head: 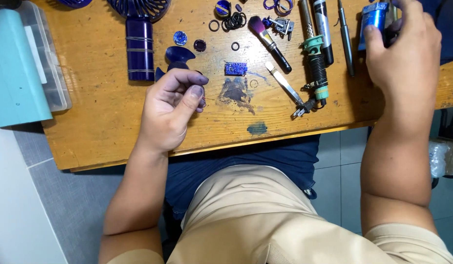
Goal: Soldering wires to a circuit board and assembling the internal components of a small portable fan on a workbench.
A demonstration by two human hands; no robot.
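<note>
Left hand: rested on the wooden table, thumb and forefinger pinched narrow on something tiny and dark; too small to tell what, possibly a fine wire.
Right hand: reached to the table's far right edge, fingers curled around a blue cylinder, thumb on its side. Held it upright-ish; lower part hidden behind the hand.
Circuit board: small blue rectangle, lay flat mid-table, just right of the left fingertips, not touched.
Stain: dark smear directly below the board.
Fan blade: blue, lay just above the left hand, beside the fan handle.
Tweezers: silver, lay diagonal right of the board.
Soldering iron: green collar, lay lengthwise near the tweezers, apart from both hands.
Brush: purple bristles, black handle, above the tweezers.
Rings: cluster of black o-rings at the top.
Box: teal, at the left table edge.
</note>
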